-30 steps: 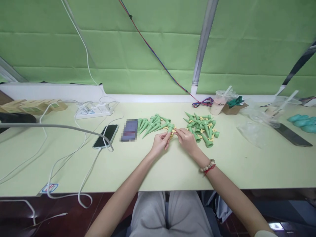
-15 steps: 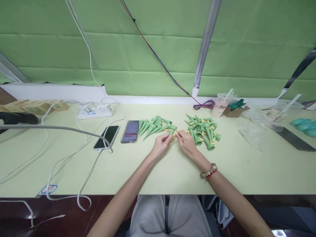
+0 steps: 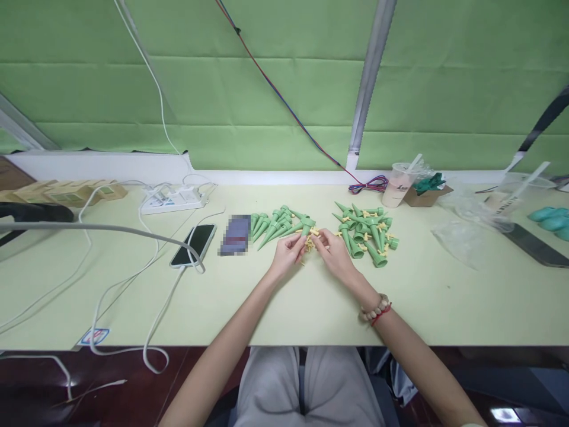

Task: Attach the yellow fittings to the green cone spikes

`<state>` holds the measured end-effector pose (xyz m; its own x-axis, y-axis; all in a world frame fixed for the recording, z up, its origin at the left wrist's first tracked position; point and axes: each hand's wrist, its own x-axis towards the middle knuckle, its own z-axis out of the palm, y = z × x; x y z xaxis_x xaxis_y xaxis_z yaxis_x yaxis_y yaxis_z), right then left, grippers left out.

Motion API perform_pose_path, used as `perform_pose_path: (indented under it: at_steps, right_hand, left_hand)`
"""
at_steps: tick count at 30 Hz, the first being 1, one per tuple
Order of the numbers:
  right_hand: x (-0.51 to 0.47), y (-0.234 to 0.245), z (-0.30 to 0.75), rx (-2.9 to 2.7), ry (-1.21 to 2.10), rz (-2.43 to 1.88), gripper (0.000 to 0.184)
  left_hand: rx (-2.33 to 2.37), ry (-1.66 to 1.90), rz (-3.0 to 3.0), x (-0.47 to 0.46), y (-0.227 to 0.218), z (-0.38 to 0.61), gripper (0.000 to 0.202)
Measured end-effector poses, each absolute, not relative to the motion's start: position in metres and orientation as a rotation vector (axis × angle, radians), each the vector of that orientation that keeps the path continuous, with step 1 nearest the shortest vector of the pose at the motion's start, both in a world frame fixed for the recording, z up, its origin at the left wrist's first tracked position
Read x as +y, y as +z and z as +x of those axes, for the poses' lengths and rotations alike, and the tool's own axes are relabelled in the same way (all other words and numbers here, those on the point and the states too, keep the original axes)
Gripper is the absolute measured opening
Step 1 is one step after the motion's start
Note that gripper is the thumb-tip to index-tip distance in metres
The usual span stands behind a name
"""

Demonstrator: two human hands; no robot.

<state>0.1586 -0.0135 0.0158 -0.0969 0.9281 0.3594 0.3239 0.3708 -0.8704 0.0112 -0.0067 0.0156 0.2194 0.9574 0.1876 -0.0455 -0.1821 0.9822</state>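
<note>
My left hand (image 3: 288, 254) is closed on a green plastic watering spike (image 3: 307, 224), its wide end up and its lower part hidden by the fingers. Close against it, my right hand (image 3: 332, 251) pinches a small yellow valve (image 3: 315, 232) at the spike's side; whether the valve sits in the spike cannot be made out. Small yellow pieces (image 3: 310, 244) lie on the table between and under the hands. To the left is a group of green spikes (image 3: 272, 228). On the right lies a pile of green spikes with yellow valves (image 3: 376, 231).
Left of the spikes lie a blurred dark packet (image 3: 235, 235) and a phone (image 3: 194, 244) with a white cable across it. A power strip (image 3: 173, 200) stands behind. At the back right are a drink cup (image 3: 395, 188), a small box (image 3: 424, 197), plastic bags (image 3: 457, 237) and another phone (image 3: 537, 244).
The spike in my left hand has shifted slightly left and up. My right hand's fingers have moved a little, and the yellow valve now shows more clearly. The view has tilted slightly.
</note>
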Motion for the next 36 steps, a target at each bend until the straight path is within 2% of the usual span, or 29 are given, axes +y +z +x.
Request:
perform_pose_path:
  at_steps: [2, 8, 19, 24, 31, 33, 36]
  right_hand:
    - [-0.013, 0.015, 0.162, -1.808, 0.498, -1.166, 0.026]
    - [-0.010, 0.017, 0.171, -2.000, 0.087, -1.272, 0.033]
    - [-0.006, 0.014, 0.175, -2.115, -0.041, -1.288, 0.032]
    - [-0.011, 0.012, 0.170, -1.936, 0.272, -1.205, 0.040]
    - [-0.008, 0.008, 0.156, -1.402, 1.203, -0.980, 0.058]
    - [-0.007, 0.008, 0.154, -1.343, 1.297, -0.947, 0.060]
    - [-0.008, 0.009, 0.156, -1.393, 1.257, -0.985, 0.059]
  left_hand:
    - [0.916, 1.188, 1.358, -0.007, 0.018, 0.011, 0.046]
    - [0.894, 1.171, 1.355, -0.010, 0.023, 0.012, 0.048]
    - [0.876, 1.110, 1.292, -0.010, 0.024, 0.011, 0.048]
    - [0.869, 1.064, 1.385, -0.011, 0.018, 0.014, 0.046]
    - [0.925, 1.160, 1.435, -0.010, 0.015, 0.016, 0.042]
    - [0.947, 1.169, 1.453, -0.010, 0.016, 0.016, 0.041]
    - [0.965, 1.202, 1.471, -0.010, 0.017, 0.017, 0.040]
